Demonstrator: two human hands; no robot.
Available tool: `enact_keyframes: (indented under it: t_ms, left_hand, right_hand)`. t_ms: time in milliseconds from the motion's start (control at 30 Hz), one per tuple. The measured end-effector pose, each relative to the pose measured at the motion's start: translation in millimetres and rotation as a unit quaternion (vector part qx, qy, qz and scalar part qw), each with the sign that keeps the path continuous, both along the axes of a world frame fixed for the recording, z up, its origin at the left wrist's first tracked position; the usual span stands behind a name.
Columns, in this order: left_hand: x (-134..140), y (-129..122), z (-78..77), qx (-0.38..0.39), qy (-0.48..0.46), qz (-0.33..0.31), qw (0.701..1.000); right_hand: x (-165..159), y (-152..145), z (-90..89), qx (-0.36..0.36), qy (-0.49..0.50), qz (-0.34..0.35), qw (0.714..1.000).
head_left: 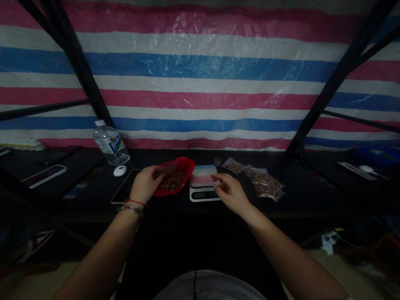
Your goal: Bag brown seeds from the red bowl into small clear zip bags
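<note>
Red plastic, glossy and crumpled into a shallow bowl shape, sits on the dark bench [163,212] in front of you: this red tray [184,168] holds a heap of small brown, grainy pieces. Your left hand [144,183] rests at its near-left edge with the fingers curled around a small clear bag [165,171] that lies over the heap; the grip looks closed on the bag, though the dim light hides the fingertips. Your right hand [230,192] lies just beside the kitchen scale [204,184], a flat rectangular slab with rounded corners and a smooth pale top, its fingers loosely bent and touching the right edge of the platform; it has hold of nothing that you can see. Right of the scale, a row of about 3 filled packets [263,183] of thin, wrinkled clear film lies on the bench, each showing the same brown contents. Left of the tray lie a flat dark tablet [124,192], a small white oval puck [120,170] and a ribbed clear water bottle [110,145] with a white cap. Behind everything hangs a woven tarpaulin [197,71] in pink, white and blue stripes, shiny and creased, crossed by black metal struts [82,71].
</note>
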State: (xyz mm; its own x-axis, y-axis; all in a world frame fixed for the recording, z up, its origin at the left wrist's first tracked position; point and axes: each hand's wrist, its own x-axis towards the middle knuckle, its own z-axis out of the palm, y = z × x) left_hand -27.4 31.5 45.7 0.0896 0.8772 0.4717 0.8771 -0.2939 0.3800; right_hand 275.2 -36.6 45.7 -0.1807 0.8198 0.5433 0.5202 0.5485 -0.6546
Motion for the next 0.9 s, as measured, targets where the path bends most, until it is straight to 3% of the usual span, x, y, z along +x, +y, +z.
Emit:
enact_keyframes:
  t_ms: [167, 433, 767, 900]
  left_hand:
    - [-0.8, 3.4, -2.1, 0.011, 0.054, 0.019, 0.998]
    - [-1.7, 3.5, -0.7, 0.066, 0.038, 0.019, 0.997]
    - [-3.2, 3.4, -0.4, 0.045, -0.032, 0.006, 0.998]
    - [-3.1, 4.7, -1.8, 0.002, -0.036, -0.019, 0.999]
  right_hand:
    - [0.8, -0.7, 1.2, 0.016, -0.014, 0.002, 1.0]
    - [1.7, 3.5, -4.5, 0.002, -0.013, 0.007, 1.0]
    - [3.2, 6.2, -6.2, -0.002, -0.023, 0.007, 1.0]
    - [3.2, 6.4, -6.6, -0.006, -0.034, 0.004, 0.999]
